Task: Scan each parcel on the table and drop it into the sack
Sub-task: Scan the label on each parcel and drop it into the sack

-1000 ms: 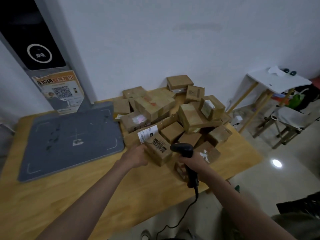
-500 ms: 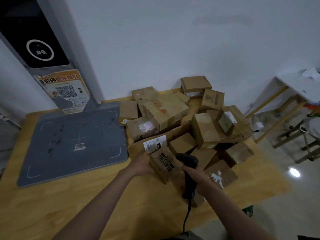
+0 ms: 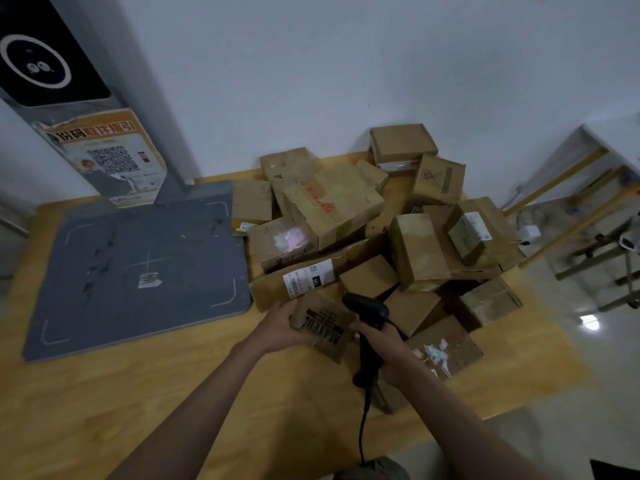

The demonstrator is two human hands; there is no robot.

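A pile of several brown cardboard parcels covers the right half of the wooden table. My left hand grips a small brown parcel with black printed lettering at the pile's near edge, tilted toward me. My right hand holds a black corded barcode scanner by its handle, its head right beside that parcel. A long flat box with a white shipping label lies just behind. No sack is in view.
A grey weighing mat lies on the table's left half, below a grey post with a QR-code poster and a black screen. The scanner's cable hangs over the near table edge. Wooden trestle furniture stands on the shiny floor at right.
My left hand has pulled the lettered parcel off the pile toward me and tilted it. The scanner in my right hand stayed beside it. My view shifted left and closer.
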